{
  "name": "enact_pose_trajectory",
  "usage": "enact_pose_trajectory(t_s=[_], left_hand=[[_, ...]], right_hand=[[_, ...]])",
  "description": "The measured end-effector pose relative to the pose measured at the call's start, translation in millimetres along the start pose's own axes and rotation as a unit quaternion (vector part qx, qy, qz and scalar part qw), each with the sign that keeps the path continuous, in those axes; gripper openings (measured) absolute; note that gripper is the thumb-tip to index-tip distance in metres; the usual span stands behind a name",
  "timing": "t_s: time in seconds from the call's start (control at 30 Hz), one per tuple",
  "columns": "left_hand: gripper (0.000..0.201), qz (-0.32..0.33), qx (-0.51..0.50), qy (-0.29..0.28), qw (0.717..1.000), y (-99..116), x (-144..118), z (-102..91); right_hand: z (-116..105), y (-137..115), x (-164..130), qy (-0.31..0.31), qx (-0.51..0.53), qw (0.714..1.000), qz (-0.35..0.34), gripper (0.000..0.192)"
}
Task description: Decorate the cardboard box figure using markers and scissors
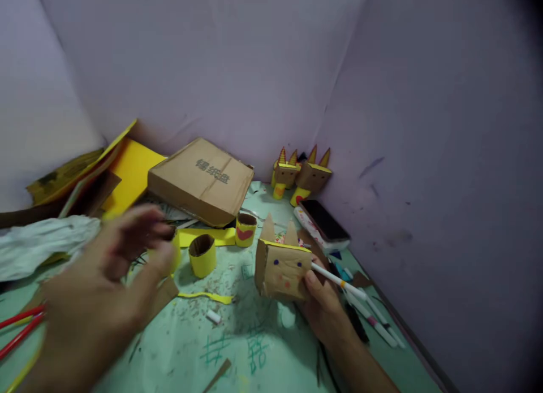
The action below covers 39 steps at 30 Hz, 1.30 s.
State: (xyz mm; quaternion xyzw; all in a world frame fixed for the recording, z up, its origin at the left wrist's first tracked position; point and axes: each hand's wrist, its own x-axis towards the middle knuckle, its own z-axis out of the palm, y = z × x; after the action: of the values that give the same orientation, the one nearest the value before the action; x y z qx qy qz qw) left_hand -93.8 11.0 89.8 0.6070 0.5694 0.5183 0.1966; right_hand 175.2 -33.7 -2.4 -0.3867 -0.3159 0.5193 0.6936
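Note:
My right hand point(324, 308) holds a small cardboard animal head point(282, 266) with two pointed ears and coloured dots on its face, together with a white marker point(339, 281) pinched against its side. My left hand point(99, 291) is blurred, fingers curled around a yellow paper-wrapped tube point(173, 251) near the table's left middle. A second yellow tube point(202, 255) stands upright just to the right of it, and a third with a red heart point(245, 229) stands behind.
A flat cardboard box point(201, 178) lies at the back. Two finished cardboard animals point(302, 175) stand against the wall. A phone point(324, 220) and several markers point(373, 319) lie on the right. Yellow sheets point(131, 172), crumpled white paper point(38, 243), red sticks point(19, 328) lie left.

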Motion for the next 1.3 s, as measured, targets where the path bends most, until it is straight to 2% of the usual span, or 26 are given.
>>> enact_pose_trajectory(t_s=[0.03, 0.07, 0.1, 0.17, 0.23, 0.3, 0.4, 0.47, 0.5, 0.63, 0.7, 0.8, 0.9, 1.07, 1.2, 1.3], left_hand=[[0.072, -0.059, -0.072, -0.114, 0.989, 3.7, -17.4, 15.1], [0.081, -0.118, -0.128, -0.187, 0.967, 6.6, -32.0, 30.1], [0.089, -0.168, -0.176, -0.224, 0.944, 8.2, -43.4, 44.6], [0.097, -0.255, -0.256, -0.265, 0.894, 7.5, -55.7, 69.7], [0.105, -0.308, -0.314, -0.285, 0.852, 3.5, -58.2, 87.2], [0.102, -0.319, -0.357, -0.307, 0.823, -0.9, -56.8, 97.0], [0.077, -0.299, -0.394, -0.351, 0.795, -5.1, -55.9, 103.1], [0.066, -0.295, -0.4, -0.359, 0.79, -7.3, -57.2, 105.2], [0.064, -0.298, -0.398, -0.353, 0.793, -8.4, -58.2, 106.2], [0.063, -0.302, -0.384, -0.313, 0.814, -13.0, -62.8, 109.4], [0.062, -0.299, -0.371, -0.301, 0.826, -14.3, -63.8, 110.7], [0.061, -0.305, -0.344, -0.294, 0.838, -15.1, -62.7, 112.9], [0.063, -0.319, -0.325, -0.304, 0.837, -17.2, -60.2, 115.3], [0.063, -0.321, -0.322, -0.318, 0.832, -27.0, -59.5, 119.7], [0.058, -0.296, -0.332, -0.318, 0.837, -33.5, -61.7, 122.2], [0.055, -0.28, -0.341, -0.321, 0.838, -34.5, -62.8, 122.9]], right_hand=[[0.5, -0.3, -0.3, 0.009, 0.005, 1.0, 0.004, 0.054], [0.6, -0.4, -0.8, 0.016, 0.01, 1.0, 0.004, 0.054], [0.4, -0.4, -1.6, 0.02, 0.012, 1.0, 0.005, 0.053], [-0.8, -0.3, -3.0, 0.016, 0.009, 1.0, 0.009, 0.051], [-1.9, -0.1, -4.1, 0.003, 0.002, 1.0, 0.019, 0.048], [-2.3, 0.5, -4.9, -0.013, -0.007, 0.999, 0.03, 0.046], [-3.0, 2.1, -5.7, -0.043, -0.017, 0.997, 0.057, 0.044], [-4.7, 2.3, -5.2, -0.045, -0.043, 0.996, 0.061, 0.043], [-6.1, 1.4, -4.6, -0.024, -0.065, 0.997, 0.045, 0.043], [-13.6, -13.3, -2.3, 0.128, -0.131, 0.98, -0.082, 0.045], [-16.2, -25.0, -3.8, 0.161, -0.134, 0.969, -0.128, 0.047], [-16.2, -37.8, -9.0, 0.119, -0.194, 0.959, -0.167, 0.049], [-13.7, -36.6, -12.6, 0.063, -0.244, 0.95, -0.186, 0.04], [-19.7, -16.2, -14.4, 0.07, -0.221, 0.95, -0.211, 0.015], [-25.7, -6.1, -19.9, 0.095, -0.287, 0.928, -0.218, 0.012], [-20.0, -5.0, -24.1, 0.108, -0.302, 0.917, -0.237, 0.013]])
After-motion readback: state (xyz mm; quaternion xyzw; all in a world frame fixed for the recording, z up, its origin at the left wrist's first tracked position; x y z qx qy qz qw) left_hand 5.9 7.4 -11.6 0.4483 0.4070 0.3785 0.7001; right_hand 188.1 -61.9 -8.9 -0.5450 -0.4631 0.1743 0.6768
